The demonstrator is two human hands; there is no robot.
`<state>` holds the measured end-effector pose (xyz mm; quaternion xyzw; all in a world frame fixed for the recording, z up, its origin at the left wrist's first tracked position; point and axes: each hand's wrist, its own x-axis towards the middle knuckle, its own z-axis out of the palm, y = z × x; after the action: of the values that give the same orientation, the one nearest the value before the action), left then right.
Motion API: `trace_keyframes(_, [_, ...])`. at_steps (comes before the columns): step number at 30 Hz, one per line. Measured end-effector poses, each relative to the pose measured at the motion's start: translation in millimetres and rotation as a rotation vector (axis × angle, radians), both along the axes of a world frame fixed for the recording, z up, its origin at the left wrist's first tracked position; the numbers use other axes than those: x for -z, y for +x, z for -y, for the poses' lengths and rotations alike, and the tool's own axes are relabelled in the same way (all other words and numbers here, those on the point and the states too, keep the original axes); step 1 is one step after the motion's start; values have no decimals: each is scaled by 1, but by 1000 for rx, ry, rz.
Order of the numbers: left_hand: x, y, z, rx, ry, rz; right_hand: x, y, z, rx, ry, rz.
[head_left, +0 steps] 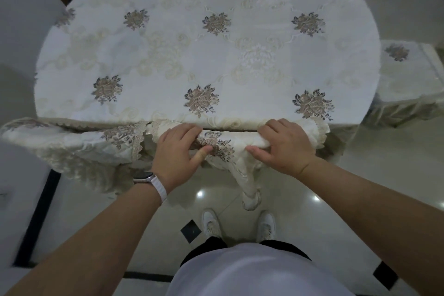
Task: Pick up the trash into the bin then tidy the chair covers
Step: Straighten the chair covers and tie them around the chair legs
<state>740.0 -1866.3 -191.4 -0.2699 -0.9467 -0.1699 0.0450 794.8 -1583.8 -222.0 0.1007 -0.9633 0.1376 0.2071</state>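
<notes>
Glossy pale tiled floor (360, 170) surrounds the counter (182, 55) draped in cream floral-embroidered cloth (264, 31). At its near edge, left hand (176, 154) and right hand (284, 149) clutch the bunched cream lace-trimmed chair cover (234, 142).

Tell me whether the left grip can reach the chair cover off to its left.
Probably yes: the left chair cover hangs right beside the left grip with nothing between them, though it must first release the middle cover it holds.
</notes>
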Motion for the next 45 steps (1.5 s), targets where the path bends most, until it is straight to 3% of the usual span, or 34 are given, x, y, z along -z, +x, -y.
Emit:
trace_keyframes(9, [-17, 54, 3, -154, 66, 33, 5, -5, -4, -57, -38, -85])
trace_keyframes(13, [-18, 76, 14, -184, 49, 42, -10, -3, -2, -108, -31, 70])
trace_keyframes(18, [-17, 85, 38, -236, 14, -17, -40, -5, 23, -254, 42, 84])
trace_keyframes(26, [-24, 74, 107, -315, -22, -134, -65, -31, 115, -451, 147, 87])
trace_keyframes(45, [-30, 14, 340, -531, 14, -228, -108, -128, 408, -643, 244, 80])
